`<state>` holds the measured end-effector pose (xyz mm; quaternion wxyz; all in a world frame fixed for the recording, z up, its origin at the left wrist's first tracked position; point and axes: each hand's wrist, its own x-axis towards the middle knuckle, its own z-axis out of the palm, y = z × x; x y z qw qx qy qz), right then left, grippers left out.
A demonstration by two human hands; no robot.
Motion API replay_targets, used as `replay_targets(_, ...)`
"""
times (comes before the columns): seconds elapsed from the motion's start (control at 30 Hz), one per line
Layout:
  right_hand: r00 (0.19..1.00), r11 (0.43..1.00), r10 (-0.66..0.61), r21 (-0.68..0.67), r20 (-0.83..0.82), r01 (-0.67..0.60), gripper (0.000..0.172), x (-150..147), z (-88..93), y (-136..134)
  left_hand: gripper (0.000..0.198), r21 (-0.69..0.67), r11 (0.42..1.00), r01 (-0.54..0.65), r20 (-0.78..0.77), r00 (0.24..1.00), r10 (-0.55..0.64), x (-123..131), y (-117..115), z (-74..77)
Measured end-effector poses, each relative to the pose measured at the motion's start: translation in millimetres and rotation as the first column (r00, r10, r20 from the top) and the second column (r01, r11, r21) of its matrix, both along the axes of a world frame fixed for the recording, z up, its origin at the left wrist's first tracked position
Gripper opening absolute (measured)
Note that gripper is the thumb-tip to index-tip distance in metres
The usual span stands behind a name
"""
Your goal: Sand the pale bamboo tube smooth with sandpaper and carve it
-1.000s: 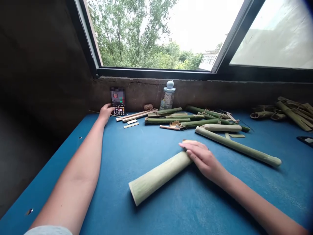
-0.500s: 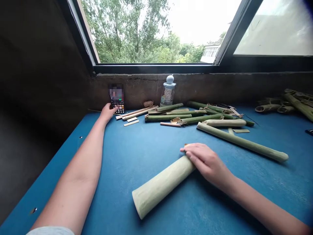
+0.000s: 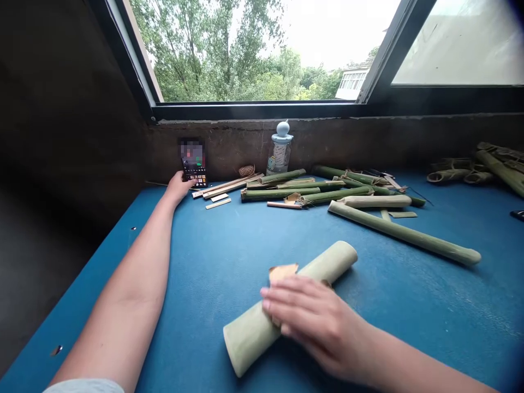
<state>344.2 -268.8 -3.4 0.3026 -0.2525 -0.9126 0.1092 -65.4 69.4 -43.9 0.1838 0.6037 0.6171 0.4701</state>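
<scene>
My right hand (image 3: 311,319) presses a tan sheet, which looks like sandpaper (image 3: 284,271), over the top of a pale bamboo piece (image 3: 329,261). The bamboo lies slanted on the blue table, its near end toward me at lower left. Blur softens the fingers, and part of the sheet is hidden under the palm. Far to the left, my left arm is stretched out. At its end my left hand (image 3: 178,189) grips the lower left edge of a smartphone (image 3: 195,164) that stands against the wall, with the thumb over the lit screen.
Several green bamboo lengths (image 3: 282,194) and thin strips (image 3: 233,186) lie along the wall. A jar (image 3: 280,150) with a pale blue lid stands behind them. A long pale bamboo stick (image 3: 405,233) rests to the right. More bamboo (image 3: 501,166) is piled at far right.
My right hand has slid from the far end of the bamboo down toward me, to its middle, bringing the sheet along. The left hand stays at the smartphone. The view has shifted slightly.
</scene>
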Motion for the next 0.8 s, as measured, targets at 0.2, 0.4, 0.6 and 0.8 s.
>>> replay_targets(0.2, 0.99, 0.99, -0.139, -0.031, 0.002, 0.139, 0.031, 27.7, -1.6, 24.6, 0.049, 0.003, 1.0, 0.009, 0.016, 1.0, -0.009, -0.4, 0.8, 0.9)
replay_targets(0.4, 0.997, 0.998, 0.065, 0.02, 0.033, -0.066, 0.036, 6.9, -7.5, 4.8, 0.041, 0.011, 1.0, 0.0, 0.08, 0.997, -0.001, 3.8, -2.3, 7.0)
replay_targets(0.6, 0.987, 0.981, -0.16, 0.113, 0.019, 0.157, 0.035, 33.1, -16.6, 27.1, 0.041, 0.002, 1.0, -0.012, 0.048, 0.999, 0.012, 6.7, -8.8, 12.5)
replay_targets(0.8, 0.998, 0.994, -0.001, 0.113, 0.067, -0.006, 0.041, 23.0, -16.0, 15.0, 0.043, -0.01, 1.0, -0.023, 0.019, 1.0, 0.023, 6.2, -8.6, 13.4)
